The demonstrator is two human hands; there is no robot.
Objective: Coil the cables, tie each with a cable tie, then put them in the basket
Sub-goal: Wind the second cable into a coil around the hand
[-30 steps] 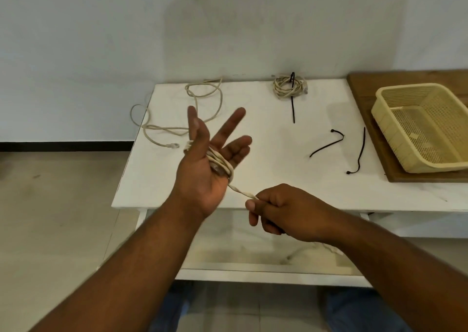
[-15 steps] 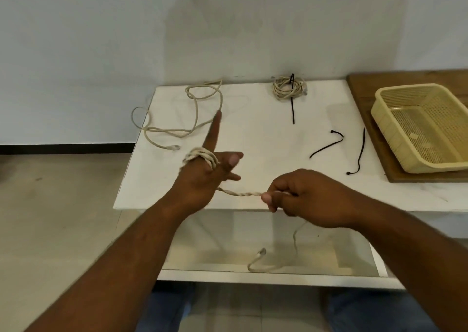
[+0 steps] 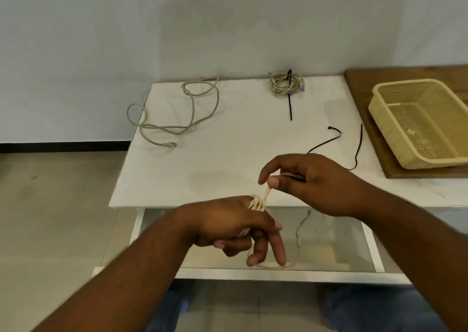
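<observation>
Winding needs steady tension: left hand holds the cable looped round it at the table's near edge, right hand pinches it close by; lay turns side by side.

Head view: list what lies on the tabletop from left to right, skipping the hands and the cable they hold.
loose cable → tied coil of cable → bent black cable tie → second black cable tie → basket
</observation>
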